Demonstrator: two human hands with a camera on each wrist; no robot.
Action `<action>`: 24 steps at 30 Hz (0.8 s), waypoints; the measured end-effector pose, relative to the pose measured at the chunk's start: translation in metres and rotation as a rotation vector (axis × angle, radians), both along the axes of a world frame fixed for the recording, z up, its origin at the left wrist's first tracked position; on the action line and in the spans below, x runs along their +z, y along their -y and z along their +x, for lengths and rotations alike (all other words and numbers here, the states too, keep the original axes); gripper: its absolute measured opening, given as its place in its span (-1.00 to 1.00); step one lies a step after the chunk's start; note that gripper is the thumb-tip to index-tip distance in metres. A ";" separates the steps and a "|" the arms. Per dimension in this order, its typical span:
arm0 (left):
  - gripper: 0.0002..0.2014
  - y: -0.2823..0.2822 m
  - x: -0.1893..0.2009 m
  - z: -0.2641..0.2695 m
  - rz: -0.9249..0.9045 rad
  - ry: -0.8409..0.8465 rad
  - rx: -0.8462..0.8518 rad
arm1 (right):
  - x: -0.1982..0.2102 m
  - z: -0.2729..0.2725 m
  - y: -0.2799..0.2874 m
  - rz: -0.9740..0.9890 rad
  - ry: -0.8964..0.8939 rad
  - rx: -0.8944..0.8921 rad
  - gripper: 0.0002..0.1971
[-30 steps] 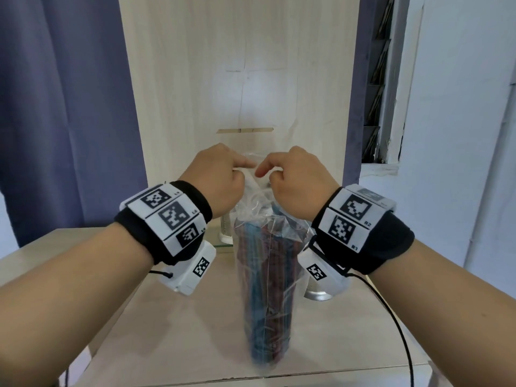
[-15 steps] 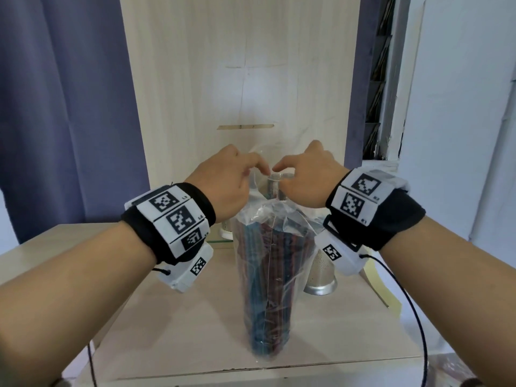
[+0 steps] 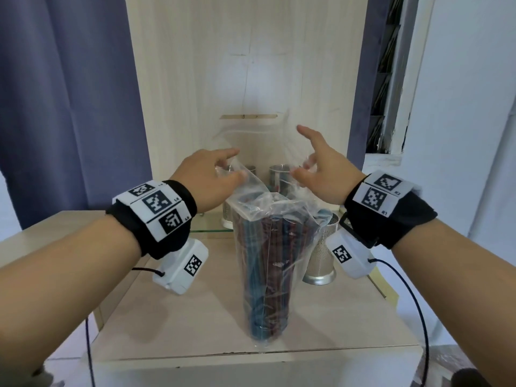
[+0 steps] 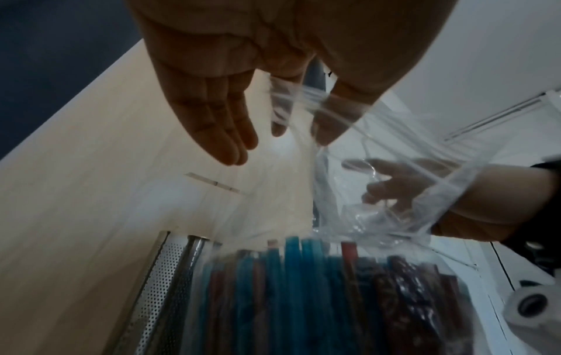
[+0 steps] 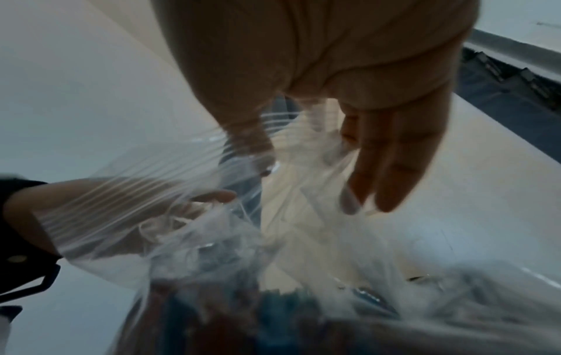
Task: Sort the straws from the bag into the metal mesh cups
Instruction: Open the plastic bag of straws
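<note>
Standing upright on the counter (image 3: 195,325), the clear bag (image 3: 268,263) of blue and dark red straws (image 3: 265,275) looks light, its film thin, slippery and floppy. The straws seem stiff but easily crushed, so taking them near their upper ends looks best. Left hand (image 3: 208,178) pinches the bag's mouth between thumb and forefinger, other fingers extended. Right hand (image 3: 321,174) does likewise on the opposite edge, stretching it open just above the straw tips. Mesh cups (image 3: 321,255) stand behind and beside the bag.

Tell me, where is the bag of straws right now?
In the head view the bag of straws stands upright mid-table, between the left hand and right hand, with a mesh cup just right of it.
</note>
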State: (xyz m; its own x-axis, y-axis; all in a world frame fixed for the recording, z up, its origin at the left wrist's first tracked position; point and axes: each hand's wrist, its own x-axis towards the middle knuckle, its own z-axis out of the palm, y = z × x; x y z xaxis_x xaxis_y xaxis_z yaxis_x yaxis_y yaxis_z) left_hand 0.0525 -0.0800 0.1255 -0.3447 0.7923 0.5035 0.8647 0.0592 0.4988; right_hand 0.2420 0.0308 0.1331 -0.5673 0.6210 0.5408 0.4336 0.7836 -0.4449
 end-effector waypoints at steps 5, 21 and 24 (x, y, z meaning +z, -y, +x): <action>-0.10 -0.006 -0.009 -0.002 0.025 0.131 -0.040 | 0.000 -0.013 0.013 0.308 0.072 -0.004 -0.46; 0.24 0.012 -0.018 -0.010 -0.085 0.035 -0.031 | -0.016 0.016 0.010 -0.462 0.322 -0.159 0.11; 0.37 0.010 -0.049 -0.006 -0.158 0.042 -0.048 | -0.040 0.009 0.010 -0.632 0.197 -0.101 0.08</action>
State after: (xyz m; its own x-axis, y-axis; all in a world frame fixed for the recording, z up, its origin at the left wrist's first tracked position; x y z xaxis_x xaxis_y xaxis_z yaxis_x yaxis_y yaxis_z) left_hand 0.0468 -0.0903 0.0769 -0.3226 0.8764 0.3577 0.8472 0.0988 0.5219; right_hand 0.2505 0.0207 0.0934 -0.5407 0.8396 -0.0522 0.6111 0.3494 -0.7102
